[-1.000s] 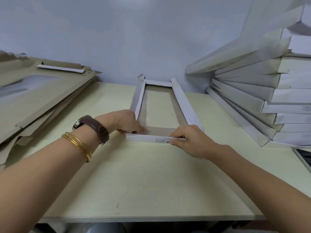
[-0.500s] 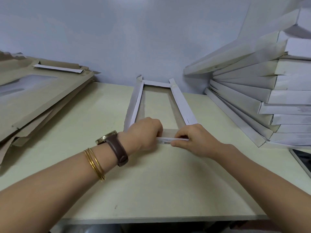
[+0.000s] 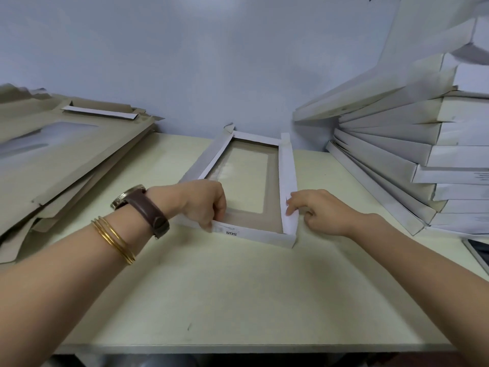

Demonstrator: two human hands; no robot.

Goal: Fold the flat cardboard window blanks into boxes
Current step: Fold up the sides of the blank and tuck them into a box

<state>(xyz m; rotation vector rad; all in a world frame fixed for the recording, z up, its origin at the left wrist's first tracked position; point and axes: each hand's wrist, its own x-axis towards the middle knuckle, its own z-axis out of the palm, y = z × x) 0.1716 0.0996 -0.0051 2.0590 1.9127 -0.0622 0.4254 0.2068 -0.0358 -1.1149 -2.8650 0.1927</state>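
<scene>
Two hands, left, right, pinching box walls

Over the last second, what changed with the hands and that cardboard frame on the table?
The right hand left the near wall and now holds the right wall, which has swung from splayed outward to upright, closing that corner. The left hand now grips the near wall's left end. The left wall still leans outward; the flat blanks and folded boxes have not moved.
</scene>
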